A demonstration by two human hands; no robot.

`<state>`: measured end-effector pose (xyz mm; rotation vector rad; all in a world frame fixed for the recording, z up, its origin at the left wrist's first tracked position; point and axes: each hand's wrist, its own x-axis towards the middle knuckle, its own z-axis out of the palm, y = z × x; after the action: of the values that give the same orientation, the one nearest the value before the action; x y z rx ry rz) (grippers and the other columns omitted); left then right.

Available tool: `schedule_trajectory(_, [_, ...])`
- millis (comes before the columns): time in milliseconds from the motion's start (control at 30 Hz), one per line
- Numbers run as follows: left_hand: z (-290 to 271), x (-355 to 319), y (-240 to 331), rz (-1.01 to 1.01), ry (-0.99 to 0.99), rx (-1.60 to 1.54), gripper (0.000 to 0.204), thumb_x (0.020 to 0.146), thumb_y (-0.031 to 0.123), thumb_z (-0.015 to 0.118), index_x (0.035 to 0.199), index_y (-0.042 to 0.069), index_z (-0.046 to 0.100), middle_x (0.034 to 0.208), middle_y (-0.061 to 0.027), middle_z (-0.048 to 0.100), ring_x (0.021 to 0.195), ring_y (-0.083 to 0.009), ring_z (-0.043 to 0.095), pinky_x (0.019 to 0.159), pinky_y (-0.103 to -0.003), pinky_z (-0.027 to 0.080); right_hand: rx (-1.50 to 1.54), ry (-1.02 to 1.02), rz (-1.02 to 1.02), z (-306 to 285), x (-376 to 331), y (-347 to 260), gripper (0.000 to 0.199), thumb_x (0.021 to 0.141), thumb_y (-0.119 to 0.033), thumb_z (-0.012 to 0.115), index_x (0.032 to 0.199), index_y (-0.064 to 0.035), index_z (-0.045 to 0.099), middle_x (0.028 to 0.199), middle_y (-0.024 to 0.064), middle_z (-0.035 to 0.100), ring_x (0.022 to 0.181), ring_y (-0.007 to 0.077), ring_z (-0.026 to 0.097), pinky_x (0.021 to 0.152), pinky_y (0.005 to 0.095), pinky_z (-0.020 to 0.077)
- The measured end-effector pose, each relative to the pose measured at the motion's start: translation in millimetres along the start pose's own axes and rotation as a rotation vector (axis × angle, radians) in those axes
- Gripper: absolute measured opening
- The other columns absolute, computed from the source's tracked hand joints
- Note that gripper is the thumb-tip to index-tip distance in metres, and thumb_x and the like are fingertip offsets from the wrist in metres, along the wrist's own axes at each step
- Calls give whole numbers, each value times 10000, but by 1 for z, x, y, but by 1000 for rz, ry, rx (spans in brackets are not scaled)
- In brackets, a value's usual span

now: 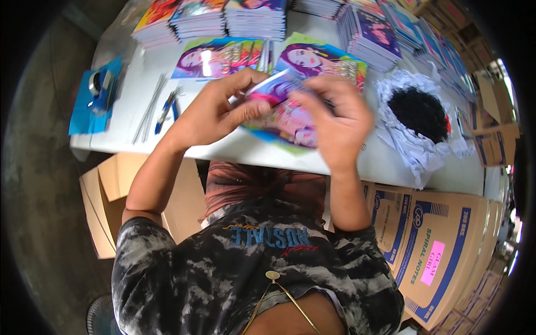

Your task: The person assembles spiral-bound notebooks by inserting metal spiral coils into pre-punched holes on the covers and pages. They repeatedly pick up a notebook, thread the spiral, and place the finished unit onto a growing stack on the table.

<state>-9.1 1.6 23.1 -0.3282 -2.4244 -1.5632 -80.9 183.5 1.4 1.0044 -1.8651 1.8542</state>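
Above the table's near edge I hold a small notebook with a purple and pink cover. My left hand grips its left end, the thumb below and the fingers behind. At the right end is my right hand, its fingers curled in at the edge and smeared by motion. A dark bit shows between those fingers, too blurred to name. Under both hands lies a colourful printed notebook cover, partly hidden. Two more piles of bright covers, a left pile and a right pile, lie just beyond.
Stacked notebooks line the table's far side. On the left lie pliers, long wire coils and a tape dispenser on a blue sheet. Crumpled white paper holds a black tangled heap. Cardboard boxes stand below right.
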Motion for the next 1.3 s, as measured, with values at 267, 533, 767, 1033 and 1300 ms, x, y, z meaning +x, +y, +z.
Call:
schedule_trajectory(267, [60,133,-79,6,696,363,295,849,224,597,1022,-3,521,755,-144,611,658,-269,583,619,-363,456,-121,564,118,-76,-2,126,579,953,-411,350,1249,78,441,1311,191,443,1240,258,394,1047,337,241])
schedule_trajectory(533, [99,85,-149,-30,809,380,358,862,304,576,661,7,579,677,-131,569,591,-258,536,558,-363,423,-336,695,163,-42,-28,153,228,838,-170,623,927,40,631,962,142,614,895,212,571,812,316,436])
schedule_trajectory(767, [2,70,-152,67,308,573,303,778,211,605,1009,15,610,965,-170,620,885,-295,598,803,-359,454,-470,595,5,-58,-43,156,282,704,-151,753,914,-27,613,922,106,544,867,243,527,738,336,431])
schedule_trajectory(1033, [-54,-22,-119,-280,47,695,447,779,-44,520,1195,121,541,1151,-131,576,1053,-296,552,882,-344,448,-337,321,-305,-7,-41,107,525,727,-226,702,1161,-32,479,1178,134,484,1112,288,418,954,412,301])
schedule_trajectory(1300, [-58,-60,-32,89,228,775,258,654,-29,717,887,70,663,895,-90,659,832,-220,618,773,-328,451,210,-426,232,67,-54,57,208,777,-89,668,972,-17,659,789,81,673,672,152,618,611,285,488])
